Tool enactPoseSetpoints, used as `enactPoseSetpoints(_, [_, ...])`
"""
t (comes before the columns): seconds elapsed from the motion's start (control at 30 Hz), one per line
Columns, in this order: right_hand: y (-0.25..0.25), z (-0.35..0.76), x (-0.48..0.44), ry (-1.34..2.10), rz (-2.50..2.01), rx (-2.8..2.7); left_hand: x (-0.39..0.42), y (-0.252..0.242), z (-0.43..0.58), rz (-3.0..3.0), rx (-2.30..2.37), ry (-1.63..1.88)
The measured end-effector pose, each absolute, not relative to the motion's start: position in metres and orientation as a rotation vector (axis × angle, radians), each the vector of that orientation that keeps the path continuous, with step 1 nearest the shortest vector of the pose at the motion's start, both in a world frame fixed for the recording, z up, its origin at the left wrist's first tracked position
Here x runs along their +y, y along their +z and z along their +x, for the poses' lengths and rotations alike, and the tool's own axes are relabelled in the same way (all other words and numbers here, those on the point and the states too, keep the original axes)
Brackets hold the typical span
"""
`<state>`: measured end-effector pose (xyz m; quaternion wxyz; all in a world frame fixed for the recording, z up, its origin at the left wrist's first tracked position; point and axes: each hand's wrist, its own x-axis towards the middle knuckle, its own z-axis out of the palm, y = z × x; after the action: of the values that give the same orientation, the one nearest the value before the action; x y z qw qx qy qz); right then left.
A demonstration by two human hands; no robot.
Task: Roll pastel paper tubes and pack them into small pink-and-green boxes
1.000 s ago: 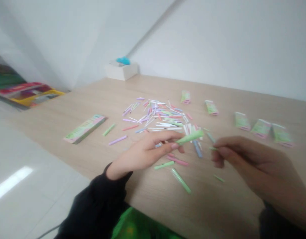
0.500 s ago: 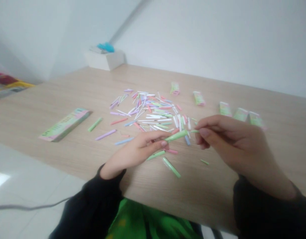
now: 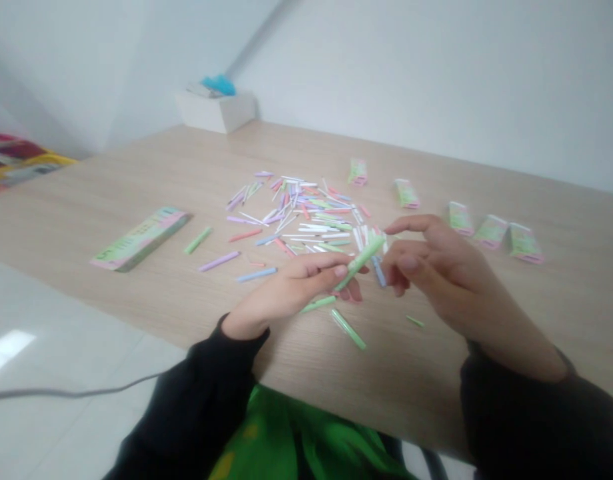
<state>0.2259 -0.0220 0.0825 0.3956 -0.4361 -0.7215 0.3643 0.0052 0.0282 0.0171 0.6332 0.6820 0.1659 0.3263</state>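
My left hand (image 3: 291,290) pinches a green tube (image 3: 360,262) between thumb and fingers, its far end tilted up to the right. My right hand (image 3: 439,270) meets that far end, thumb and middle fingers closed near the tip and the index finger stretched out above it. Whether the right fingers still hold a small green piece is hidden. Both hands hover over a wooden table (image 3: 136,293), just in front of a scattered pile of pastel sticks (image 3: 306,217). Two more green tubes (image 3: 347,329) lie on the table below my hands.
A long pastel box (image 3: 140,238) lies at the left. Several small pastel packets (image 3: 490,230) sit in a row at the right. A white box (image 3: 216,110) with something blue on top stands at the far corner. A grey cable (image 3: 71,392) crosses the floor.
My right hand has come left until it meets the tip of the green tube. The tube has tilted more steeply upward. The view has shifted.
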Motion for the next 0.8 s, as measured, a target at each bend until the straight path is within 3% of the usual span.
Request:
enactPoseSetpoints(0.3, [0.064, 0.228, -0.016, 1.041, -1.093, -1.717, 0.027, 0.016, 0.007, 1.374, 0.425, 0.73])
enactPoseSetpoints(0.5, [0.025, 0.223, -0.012, 1.397, -1.026, -1.332, 0.021, 0.022, 0.011, 1.762, 0.76, 1.051])
enactPoseSetpoints(0.8, [-0.006, 0.215, -0.016, 1.887, -0.872, -0.827, 0.021, 0.03, 0.008, 1.881, 0.834, 1.046])
